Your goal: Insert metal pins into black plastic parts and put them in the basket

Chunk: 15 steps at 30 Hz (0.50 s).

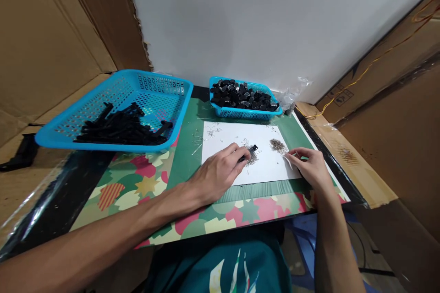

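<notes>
My left hand [223,167] is closed around a small black plastic part [253,149], whose end sticks out past the fingertips. It hovers over or rests by a loose scatter of tiny metal pieces [252,159] on a white sheet [220,146]. At the sheet's right edge, my right hand [309,165] has thumb and forefinger pinched together; whatever is between them is too small to make out. Just left of those fingertips lies a denser pile of tiny brownish metal pieces [277,145]. More thin metal bits [213,130] are strewn over the sheet's far left corner.
A large blue basket [113,146] at left holds long black parts [120,126]. Behind the sheet, a smaller blue basket [244,113] is heaped with black pieces [240,94]. A clear plastic bag [290,97] sits beside it. Cardboard walls [395,114] flank the table.
</notes>
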Each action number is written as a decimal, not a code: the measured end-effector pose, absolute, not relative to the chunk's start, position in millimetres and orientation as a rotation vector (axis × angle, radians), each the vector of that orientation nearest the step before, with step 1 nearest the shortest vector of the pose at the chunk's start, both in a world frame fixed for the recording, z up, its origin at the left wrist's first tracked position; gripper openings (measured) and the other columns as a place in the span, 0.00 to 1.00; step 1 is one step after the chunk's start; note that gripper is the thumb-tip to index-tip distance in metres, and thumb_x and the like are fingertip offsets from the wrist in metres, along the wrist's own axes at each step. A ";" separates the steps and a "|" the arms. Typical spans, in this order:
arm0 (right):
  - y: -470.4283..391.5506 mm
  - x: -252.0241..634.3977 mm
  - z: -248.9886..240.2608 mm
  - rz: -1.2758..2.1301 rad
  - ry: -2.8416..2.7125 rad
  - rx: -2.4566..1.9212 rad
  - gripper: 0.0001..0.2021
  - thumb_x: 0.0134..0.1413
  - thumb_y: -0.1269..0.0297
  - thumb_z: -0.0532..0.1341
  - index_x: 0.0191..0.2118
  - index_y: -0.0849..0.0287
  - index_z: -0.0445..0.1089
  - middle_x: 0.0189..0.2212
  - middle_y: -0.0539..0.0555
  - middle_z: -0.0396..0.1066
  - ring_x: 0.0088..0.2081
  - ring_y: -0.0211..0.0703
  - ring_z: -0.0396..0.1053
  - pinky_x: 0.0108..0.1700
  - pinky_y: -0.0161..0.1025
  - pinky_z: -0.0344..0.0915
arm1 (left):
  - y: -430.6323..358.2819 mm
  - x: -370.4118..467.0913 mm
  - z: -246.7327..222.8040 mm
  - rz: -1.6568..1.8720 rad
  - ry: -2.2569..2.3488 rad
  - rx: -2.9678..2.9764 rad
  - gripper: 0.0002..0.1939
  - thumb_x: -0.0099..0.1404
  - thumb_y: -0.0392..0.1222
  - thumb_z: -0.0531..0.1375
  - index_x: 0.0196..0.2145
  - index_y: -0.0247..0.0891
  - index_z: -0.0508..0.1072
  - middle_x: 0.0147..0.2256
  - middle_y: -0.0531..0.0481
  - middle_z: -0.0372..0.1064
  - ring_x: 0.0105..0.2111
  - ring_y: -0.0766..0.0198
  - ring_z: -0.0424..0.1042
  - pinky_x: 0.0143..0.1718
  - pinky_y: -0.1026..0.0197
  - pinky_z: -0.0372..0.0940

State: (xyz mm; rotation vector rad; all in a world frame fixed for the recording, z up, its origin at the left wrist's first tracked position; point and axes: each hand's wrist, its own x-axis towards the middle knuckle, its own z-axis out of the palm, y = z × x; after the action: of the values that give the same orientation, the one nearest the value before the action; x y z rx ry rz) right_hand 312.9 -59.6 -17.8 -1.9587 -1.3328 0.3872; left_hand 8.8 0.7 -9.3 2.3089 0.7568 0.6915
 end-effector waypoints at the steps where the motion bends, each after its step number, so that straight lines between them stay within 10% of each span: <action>1: -60.7 312.4 -18.3 0.404 -1.341 -1.956 0.18 0.49 0.49 0.67 0.30 0.62 0.82 0.24 0.55 0.74 0.27 0.44 0.66 0.30 0.40 0.59 | 1.0 9.0 -9.3 0.692 0.756 2.298 0.09 0.81 0.40 0.52 0.49 0.42 0.72 0.46 0.50 0.71 0.41 0.61 0.74 0.46 0.56 0.68; 15: -71.7 302.6 -15.6 0.613 -1.382 -1.825 0.18 0.58 0.47 0.66 0.34 0.61 0.77 0.30 0.53 0.72 0.28 0.40 0.65 0.28 0.36 0.58 | 3.3 8.9 -11.8 0.678 0.710 2.287 0.11 0.81 0.40 0.52 0.50 0.41 0.74 0.47 0.48 0.71 0.43 0.60 0.74 0.47 0.56 0.69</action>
State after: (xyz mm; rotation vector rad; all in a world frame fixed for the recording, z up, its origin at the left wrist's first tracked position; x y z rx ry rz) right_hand 302.6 -71.7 -15.6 -1.8248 -1.3819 0.6134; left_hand 8.9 3.3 -11.8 2.2875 0.7102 0.6784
